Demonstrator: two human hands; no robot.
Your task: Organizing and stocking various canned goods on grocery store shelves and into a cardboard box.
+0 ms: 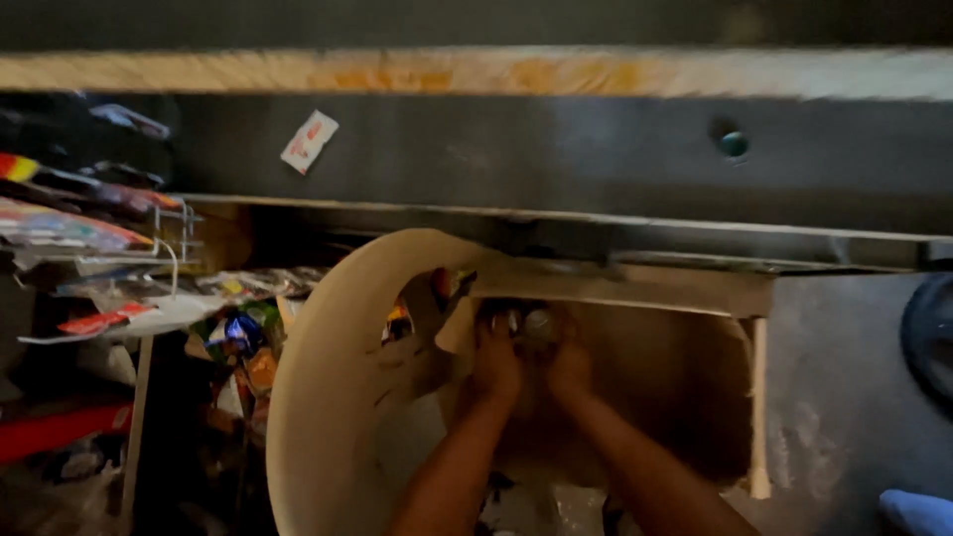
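Both hands reach forward and up into a dim recess under the bench (pixel 556 71), meeting at a small round, greyish object (pixel 538 323) that sits at the fingertips, just above and between them. Left hand (pixel 495 359) and right hand (pixel 570 362) lie side by side, about equally near, fingers curled up around the object; blur hides whether either truly grips it, so I cannot tell. A pale, cracked bucket (pixel 328 397) lies on its side around the forearms, mouth toward the camera; the object is too blurred to give a long axis.
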